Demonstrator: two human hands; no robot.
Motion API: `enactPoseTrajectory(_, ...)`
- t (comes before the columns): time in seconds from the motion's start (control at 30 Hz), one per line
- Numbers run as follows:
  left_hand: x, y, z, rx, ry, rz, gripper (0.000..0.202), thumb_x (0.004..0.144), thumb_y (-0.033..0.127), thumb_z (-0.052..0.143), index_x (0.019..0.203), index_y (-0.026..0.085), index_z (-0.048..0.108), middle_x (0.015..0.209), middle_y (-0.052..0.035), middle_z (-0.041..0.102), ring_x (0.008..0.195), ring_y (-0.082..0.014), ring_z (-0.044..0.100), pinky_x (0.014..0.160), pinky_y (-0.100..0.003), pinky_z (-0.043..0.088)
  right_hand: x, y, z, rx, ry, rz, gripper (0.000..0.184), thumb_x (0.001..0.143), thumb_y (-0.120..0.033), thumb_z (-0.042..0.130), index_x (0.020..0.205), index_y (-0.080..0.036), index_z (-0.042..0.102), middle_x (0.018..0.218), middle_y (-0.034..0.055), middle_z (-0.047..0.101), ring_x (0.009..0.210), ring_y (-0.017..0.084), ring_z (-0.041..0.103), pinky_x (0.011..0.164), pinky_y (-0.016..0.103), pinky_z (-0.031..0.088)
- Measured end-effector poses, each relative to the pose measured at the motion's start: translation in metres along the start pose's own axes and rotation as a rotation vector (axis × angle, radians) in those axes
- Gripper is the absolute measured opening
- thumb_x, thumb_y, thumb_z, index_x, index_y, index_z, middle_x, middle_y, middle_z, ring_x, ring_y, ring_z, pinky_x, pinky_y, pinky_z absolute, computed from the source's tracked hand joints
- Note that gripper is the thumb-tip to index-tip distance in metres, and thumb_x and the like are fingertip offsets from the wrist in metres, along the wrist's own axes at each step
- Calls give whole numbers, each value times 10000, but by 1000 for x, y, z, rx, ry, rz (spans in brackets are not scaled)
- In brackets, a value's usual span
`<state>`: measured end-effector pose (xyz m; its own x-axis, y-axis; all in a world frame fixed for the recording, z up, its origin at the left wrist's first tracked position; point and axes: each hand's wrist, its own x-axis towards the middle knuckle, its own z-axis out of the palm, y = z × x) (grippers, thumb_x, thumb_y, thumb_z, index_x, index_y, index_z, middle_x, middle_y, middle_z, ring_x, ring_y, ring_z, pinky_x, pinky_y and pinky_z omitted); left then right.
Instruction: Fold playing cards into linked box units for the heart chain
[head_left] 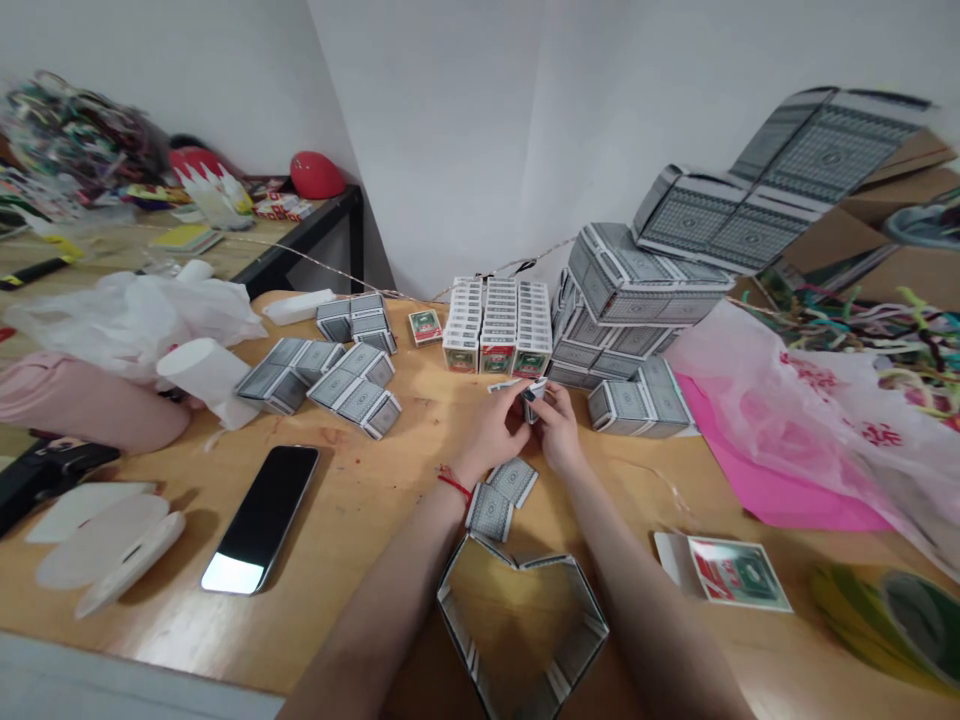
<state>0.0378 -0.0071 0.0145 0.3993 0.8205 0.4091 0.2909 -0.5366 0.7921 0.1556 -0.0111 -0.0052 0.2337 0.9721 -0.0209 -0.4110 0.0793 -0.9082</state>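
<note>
Near the middle of the table, my left hand (491, 435) and my right hand (560, 427) meet, fingers closed around a small grey-and-white folded playing card (533, 402). Fingers partly cover it, so its full shape is hidden. A red string bracelet (454, 482) circles my left wrist. Between my forearms lie grey-backed playing cards (491, 510). Closer to me stands a heart-shaped frame (453, 612) built of cards, its middle hollow. Just beyond my hands are rows of stacked card boxes (498, 320).
Folded-card blocks stand at left (356, 390) and in a tall pile (649, 275) at right. A phone (262, 515), pink cylindrical case (90, 405) and white roll (201, 375) lie left. An opened card box (739, 572), yellow tape roll (885, 615) and pink sheet (780, 480) are right.
</note>
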Motion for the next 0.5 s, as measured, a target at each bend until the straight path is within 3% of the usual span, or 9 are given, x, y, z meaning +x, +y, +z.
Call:
enactPoseTrajectory(0.13, 1, -4, 2, -180, 27, -94, 590, 680, 55, 455, 1249, 189, 379, 1129, -78, 544, 984, -170, 537, 890, -353, 444, -1, -2, 1, -32, 7, -49, 405, 632, -303, 657, 991, -267, 473, 927, -11, 603, 805, 152, 571, 742, 310, 437)
enactPoseTrajectory(0.33, 9, -15, -1, -476, 384, -479, 277, 797, 232, 419, 1054, 173, 505, 853, -40, 587, 719, -129, 583, 635, -278, 519, -8, -8, 5, -209, -39, -164, 546, 621, -303, 681, 1088, -283, 397, 934, 2, 598, 792, 155, 561, 663, 265, 425)
enactPoseTrajectory(0.4, 11, -17, -5, -627, 342, -605, 262, 804, 305, 434, 1018, 175, 509, 776, -22, 583, 616, -118, 578, 556, -273, 520, -10, -11, 7, -266, -59, -193, 562, 616, -303, 687, 1099, -276, 400, 959, 12, 595, 818, 161, 558, 690, 271, 421)
enactPoseTrajectory(0.5, 10, -17, -13, -858, 130, -688, 320, 786, 403, 477, 1008, 175, 513, 741, -11, 585, 593, -125, 598, 540, -298, 531, -12, -16, 9, -296, -83, -217, 561, 622, -303, 681, 1112, -268, 408, 1003, 26, 588, 871, 174, 554, 743, 290, 420)
